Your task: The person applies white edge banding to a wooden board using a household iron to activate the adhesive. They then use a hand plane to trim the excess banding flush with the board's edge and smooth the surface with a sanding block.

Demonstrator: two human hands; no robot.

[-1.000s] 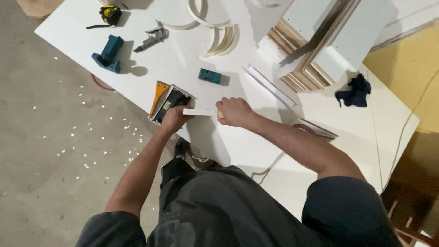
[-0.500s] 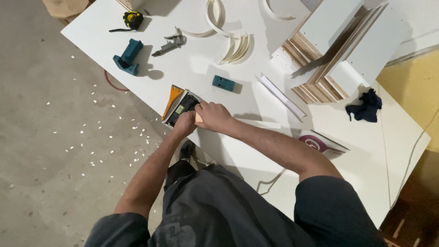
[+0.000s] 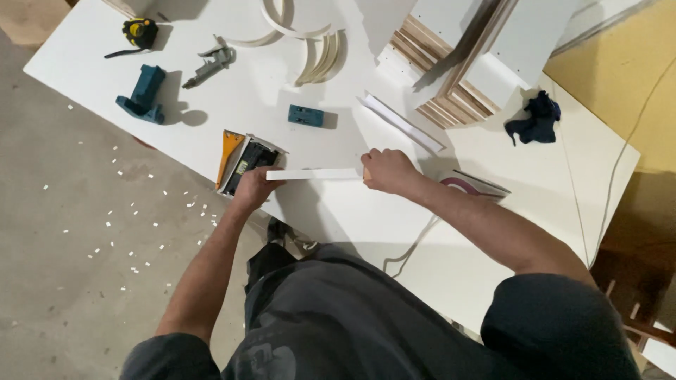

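A thin white strip (image 3: 313, 174) stretches level between my two hands just above the white worktable (image 3: 338, 211). My right hand (image 3: 386, 170) grips its right end in a closed fist. Its left end is pinched by my left hand (image 3: 255, 187), which rests beside a black and orange hand tool (image 3: 243, 160) at the table's near edge.
On the table lie a small teal block (image 3: 306, 115), a blue tool (image 3: 143, 93), a metal air gun (image 3: 209, 65), a yellow tape measure (image 3: 139, 30), curved white strips (image 3: 318, 60), a white profile (image 3: 400, 122), stacked panels (image 3: 458, 63) and a dark cloth (image 3: 535, 118). White scraps litter the floor (image 3: 105, 232).
My hands were together by the hand tool half a second ago. Now they are apart, the right one farther right, with a long stretch of white strip showing between them.
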